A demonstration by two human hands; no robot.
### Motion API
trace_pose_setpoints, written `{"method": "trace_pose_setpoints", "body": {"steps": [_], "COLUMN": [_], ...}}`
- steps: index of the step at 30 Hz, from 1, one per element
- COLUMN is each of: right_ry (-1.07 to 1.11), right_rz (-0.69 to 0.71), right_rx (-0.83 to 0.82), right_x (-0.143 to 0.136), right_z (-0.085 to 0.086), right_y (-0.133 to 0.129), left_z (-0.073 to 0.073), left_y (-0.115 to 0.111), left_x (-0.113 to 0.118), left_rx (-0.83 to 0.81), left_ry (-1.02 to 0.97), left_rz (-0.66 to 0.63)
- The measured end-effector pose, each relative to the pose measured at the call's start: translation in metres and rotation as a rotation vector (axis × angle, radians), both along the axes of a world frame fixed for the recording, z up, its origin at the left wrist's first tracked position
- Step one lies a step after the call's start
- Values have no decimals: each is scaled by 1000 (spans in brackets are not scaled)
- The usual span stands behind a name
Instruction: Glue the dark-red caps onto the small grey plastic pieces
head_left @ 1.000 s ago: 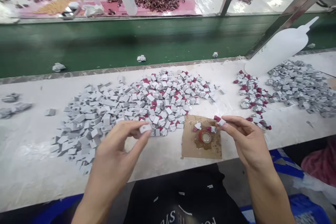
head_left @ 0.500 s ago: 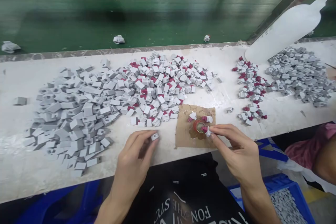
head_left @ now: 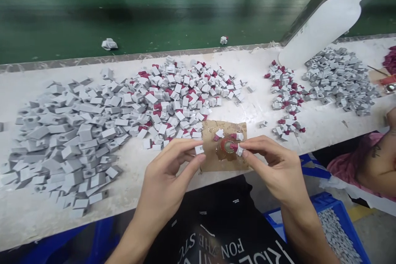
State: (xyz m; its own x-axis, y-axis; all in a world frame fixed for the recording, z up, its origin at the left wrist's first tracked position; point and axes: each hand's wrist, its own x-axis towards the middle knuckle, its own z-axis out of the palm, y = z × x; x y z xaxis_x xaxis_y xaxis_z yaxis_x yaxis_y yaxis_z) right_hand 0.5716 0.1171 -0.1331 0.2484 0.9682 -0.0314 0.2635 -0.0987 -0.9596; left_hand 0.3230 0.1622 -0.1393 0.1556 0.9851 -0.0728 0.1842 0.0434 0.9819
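Note:
Between the thumb and fingers of my left hand [head_left: 171, 173] is a small grey plastic block [head_left: 199, 149], held just left of a piece of brown cardboard [head_left: 210, 161]. My right hand [head_left: 275, 167] pinches a small grey and dark-red plastic piece [head_left: 239, 150], its red end pointing left over a round cap [head_left: 228, 145] with a red rim. Wet, glossy liquid surrounds the cap on the cardboard. Two similar grey and red pieces, one a white-grey piece [head_left: 219, 133] and the other a red-ended piece [head_left: 237, 136], lie beside the cap.
A large heap of grey blocks [head_left: 71, 128] spreads leftward, mixing with red-ended pieces [head_left: 179, 99]. More pieces [head_left: 287, 95] and a grey heap [head_left: 343, 80] lie right, by a white squeeze bottle [head_left: 321, 29]. Behind runs a green belt [head_left: 154, 16]. Another person's arm [head_left: 377, 161] is at right.
My left hand has lifted its grey block and brought it right, to the cardboard's edge. My right hand keeps its piece at the cap. The camera view has shifted slightly.

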Motion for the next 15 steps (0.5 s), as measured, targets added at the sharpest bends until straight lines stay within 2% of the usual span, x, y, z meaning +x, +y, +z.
{"method": "trace_pose_setpoints", "body": {"steps": [3,7,11,15], "right_ry": [210,453,573,599], "right_rz": [-60,-80,-72,-86], "right_rx": [0,-67,-27,3], "right_x": [3,3,-1,-4], "right_z": [-2,-3,1,1], "right_y": [6,16,24,27], "left_z": [8,14,14,12], "left_y": [18,36,43,45], "left_x": [21,44,54,55], "left_rx": [-135,-206,-246,-264], "left_ry": [-139,-283,-363,-393], "left_rz": [-56,-147,-208,-234]}}
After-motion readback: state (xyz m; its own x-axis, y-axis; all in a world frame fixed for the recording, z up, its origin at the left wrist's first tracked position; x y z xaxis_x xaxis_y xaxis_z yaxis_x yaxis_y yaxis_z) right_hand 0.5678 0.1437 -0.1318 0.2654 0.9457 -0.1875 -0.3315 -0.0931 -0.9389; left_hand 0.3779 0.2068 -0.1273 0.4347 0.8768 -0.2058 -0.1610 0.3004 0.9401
